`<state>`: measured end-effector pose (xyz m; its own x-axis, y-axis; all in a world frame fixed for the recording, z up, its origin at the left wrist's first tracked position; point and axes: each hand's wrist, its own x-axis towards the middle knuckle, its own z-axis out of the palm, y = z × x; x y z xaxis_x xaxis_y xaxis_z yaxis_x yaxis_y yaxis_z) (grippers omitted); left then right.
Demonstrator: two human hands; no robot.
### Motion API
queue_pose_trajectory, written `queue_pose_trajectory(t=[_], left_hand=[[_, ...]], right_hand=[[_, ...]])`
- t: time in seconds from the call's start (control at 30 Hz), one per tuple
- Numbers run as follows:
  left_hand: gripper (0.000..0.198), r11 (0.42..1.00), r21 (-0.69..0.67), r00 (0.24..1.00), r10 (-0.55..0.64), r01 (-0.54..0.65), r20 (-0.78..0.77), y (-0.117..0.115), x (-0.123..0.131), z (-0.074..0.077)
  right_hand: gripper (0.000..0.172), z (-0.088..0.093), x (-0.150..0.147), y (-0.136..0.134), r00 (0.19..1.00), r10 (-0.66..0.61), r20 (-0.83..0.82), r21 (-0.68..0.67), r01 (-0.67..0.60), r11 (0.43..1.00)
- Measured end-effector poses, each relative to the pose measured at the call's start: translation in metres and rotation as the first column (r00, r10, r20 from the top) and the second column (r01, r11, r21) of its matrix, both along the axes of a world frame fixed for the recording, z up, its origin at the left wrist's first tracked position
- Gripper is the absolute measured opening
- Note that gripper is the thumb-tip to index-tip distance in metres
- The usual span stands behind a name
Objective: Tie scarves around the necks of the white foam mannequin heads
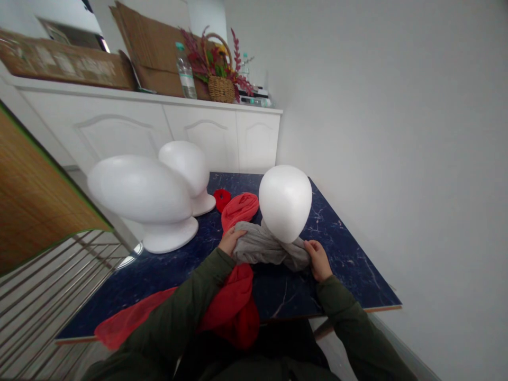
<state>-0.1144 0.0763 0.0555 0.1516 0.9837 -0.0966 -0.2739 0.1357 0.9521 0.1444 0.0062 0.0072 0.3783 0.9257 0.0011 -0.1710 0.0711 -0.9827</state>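
Note:
A smooth white mannequin head (284, 201) stands on the dark blue marbled table (337, 248), with a grey scarf (257, 244) bunched around its neck. My left hand (231, 241) grips the scarf's left end, its fingers closed on the cloth. At the other side, my right hand (318, 259) pinches the scarf's right part between thumb and fingers. A red scarf (234, 296) runs under my left forearm and hangs over the front edge. Beyond my left hand lies a coral-red rolled cloth (240, 207). The base of the head is hidden by the grey fabric.
Two more white mannequin heads (138, 190) (186, 164) stand at left. A small red roll (222, 199) lies near them. A metal rack (75, 280) borders the left side. Behind, a white cabinet (206, 132) carries cardboard boxes, a water bottle (186, 74) and a flower basket (221, 89).

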Motion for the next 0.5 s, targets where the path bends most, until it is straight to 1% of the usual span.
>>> queue_pose_trajectory(t=[0.03, 0.07, 0.1, 0.17, 0.2, 0.23, 0.3, 0.33, 0.37, 0.4, 0.47, 0.5], left_hand=[[0.041, 0.999, -0.001, 0.997, -0.034, 0.034, -0.071, 0.001, 0.001, -0.004], [0.042, 0.998, 0.019, 0.985, -0.055, 0.059, -0.162, 0.001, 0.002, -0.007], [0.043, 0.995, 0.055, 0.962, -0.064, 0.081, -0.267, 0.0, 0.004, -0.01], [0.047, 0.98, 0.158, 0.881, -0.032, 0.121, -0.472, -0.005, 0.009, -0.014], [0.048, 0.967, 0.209, 0.833, -0.007, 0.147, -0.553, -0.009, 0.011, -0.015], [0.049, 0.951, 0.25, 0.788, 0.01, 0.183, -0.615, -0.012, 0.013, -0.016], [0.05, 0.919, 0.293, 0.719, 0.015, 0.264, -0.694, -0.018, 0.016, -0.017], [0.05, 0.905, 0.305, 0.699, 0.012, 0.296, -0.715, -0.021, 0.017, -0.018], [0.05, 0.893, 0.312, 0.691, 0.003, 0.323, -0.723, -0.022, 0.018, -0.019], [0.049, 0.883, 0.324, 0.696, -0.005, 0.341, -0.718, -0.023, 0.018, -0.02], [0.048, 0.864, 0.349, 0.738, -0.037, 0.363, -0.674, -0.023, 0.018, -0.024], [0.048, 0.855, 0.362, 0.763, -0.057, 0.37, -0.644, -0.023, 0.019, -0.025]], right_hand=[[0.037, -0.001, 0.001, 0.004, 0.986, -0.08, 0.143, 0.011, 0.079, 0.997], [0.042, -0.002, 0.002, 0.009, 0.949, -0.147, 0.279, 0.029, 0.145, 0.989], [0.046, -0.002, 0.001, 0.014, 0.896, -0.184, 0.404, 0.053, 0.178, 0.983], [0.046, -0.002, -0.002, 0.023, 0.756, -0.232, 0.611, 0.116, 0.204, 0.972], [0.044, -0.002, -0.005, 0.028, 0.683, -0.237, 0.691, 0.132, 0.203, 0.97], [0.041, -0.001, -0.007, 0.031, 0.618, -0.222, 0.754, 0.12, 0.202, 0.972], [0.035, -0.001, -0.014, 0.035, 0.532, -0.152, 0.833, 0.05, 0.202, 0.978], [0.033, 0.0, -0.017, 0.036, 0.512, -0.115, 0.851, 0.012, 0.2, 0.98], [0.033, 0.0, -0.02, 0.037, 0.51, -0.088, 0.856, -0.016, 0.197, 0.98], [0.034, 0.001, -0.023, 0.037, 0.531, -0.078, 0.844, -0.03, 0.192, 0.981], [0.039, 0.002, -0.028, 0.036, 0.623, -0.121, 0.773, -0.002, 0.193, 0.981], [0.042, 0.003, -0.031, 0.036, 0.674, -0.175, 0.718, 0.031, 0.22, 0.975]])
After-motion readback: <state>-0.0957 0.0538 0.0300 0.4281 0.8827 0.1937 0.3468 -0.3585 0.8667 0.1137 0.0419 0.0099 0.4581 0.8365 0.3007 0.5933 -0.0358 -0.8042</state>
